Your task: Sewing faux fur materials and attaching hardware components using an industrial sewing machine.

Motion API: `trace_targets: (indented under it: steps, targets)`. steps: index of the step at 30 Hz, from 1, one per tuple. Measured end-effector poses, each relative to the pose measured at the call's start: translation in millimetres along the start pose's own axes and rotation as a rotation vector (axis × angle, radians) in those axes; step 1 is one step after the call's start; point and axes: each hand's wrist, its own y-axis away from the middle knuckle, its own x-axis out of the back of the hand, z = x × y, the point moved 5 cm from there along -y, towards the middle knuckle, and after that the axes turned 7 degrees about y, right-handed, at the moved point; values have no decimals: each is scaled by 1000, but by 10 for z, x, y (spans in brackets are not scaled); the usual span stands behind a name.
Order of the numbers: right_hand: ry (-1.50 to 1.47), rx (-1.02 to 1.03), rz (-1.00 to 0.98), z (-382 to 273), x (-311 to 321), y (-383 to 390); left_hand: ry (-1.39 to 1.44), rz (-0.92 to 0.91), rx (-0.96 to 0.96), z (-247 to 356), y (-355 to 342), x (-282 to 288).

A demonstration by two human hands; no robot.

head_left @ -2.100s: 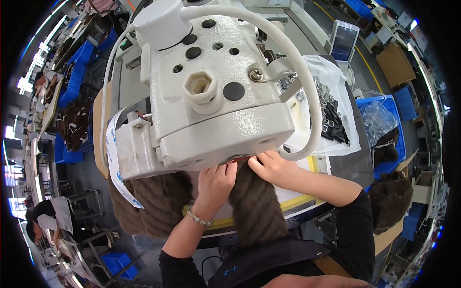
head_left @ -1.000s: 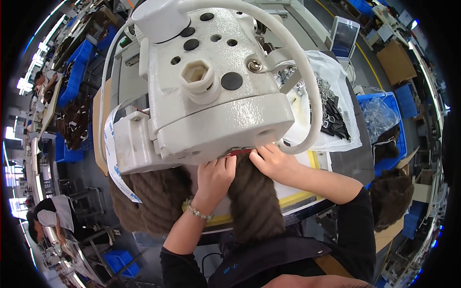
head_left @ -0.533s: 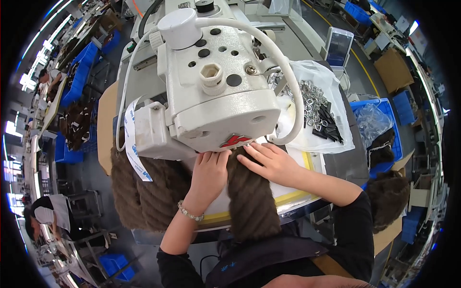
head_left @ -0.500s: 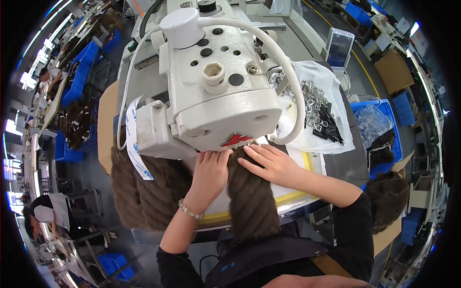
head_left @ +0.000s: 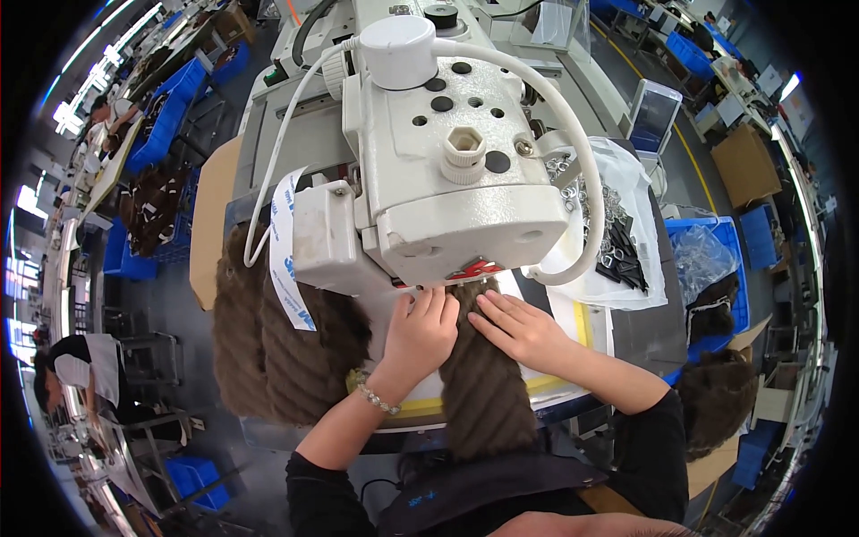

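A brown ribbed fur strip [head_left: 488,398] runs from under the white sewing machine head [head_left: 474,219] toward my body. My left hand [head_left: 425,331] rests along the strip's left edge, fingers stretched forward and their tips close to the machine's lower edge. On the strip's right side, my right hand [head_left: 523,333] lies with its fingers extended over the fur. Both hands press lightly from above, and neither grips anything visibly. The machine head hides its needle area and the strip's far end. A beaded bracelet [head_left: 378,399] circles my left wrist.
Larger brown fur pieces [head_left: 277,349] drape over the table's left side. White plastic sheeting [head_left: 646,277] at right holds metal rings and black clips [head_left: 622,255]. A blue crate [head_left: 738,268] stands beyond. A white cable [head_left: 586,179] loops beside the machine.
The whole view has shifted, so the machine sits farther right in the picture. Both hands stay on the fur strip, with their fingertips slightly farther back from the machine head.
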Motion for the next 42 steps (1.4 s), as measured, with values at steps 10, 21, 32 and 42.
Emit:
trace_targets:
  steps: [10,21,32,42]
  targets:
    - [66,48,-5,-106,12,21,98,12,67,-89,-74,56]
    - [9,50,25,-28,452,224,45,-22,-4,-18,14,62]
    - [343,-1034,-160,1496,694,951,151,-32,-38,246,99,397]
    - [179,-1149,-18,1697,414,1129,281,46,-48,296,109,445]
